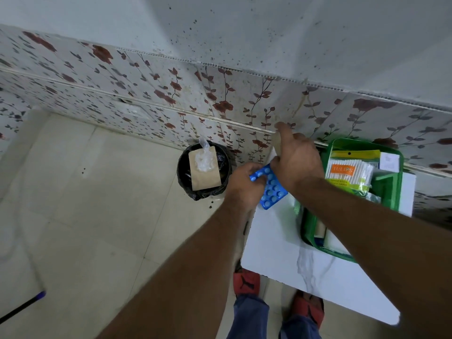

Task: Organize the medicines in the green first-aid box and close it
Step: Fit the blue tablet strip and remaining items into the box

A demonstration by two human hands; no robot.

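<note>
A green first-aid box (pixel 397 189) stands open on a white table (pixel 276 243) at the right. Inside it lie a pack of cotton swabs (pixel 349 174) and other small packets. My left hand (pixel 242 184) grips a blue blister strip of tablets (pixel 271 189) over the table's left edge. My right hand (pixel 297 160) reaches across above the strip, its thumb and fingers on a pale beige paper strip or card (pixel 276 143) that stands upright; most of that card is hidden behind the hand.
A black-lined waste bin (pixel 204 170) stands on the tiled floor left of the table, with a brown paper packet and crumpled clear plastic in it. A floral tiled wall runs behind. My feet in red sandals (pixel 245 282) are under the table's near edge.
</note>
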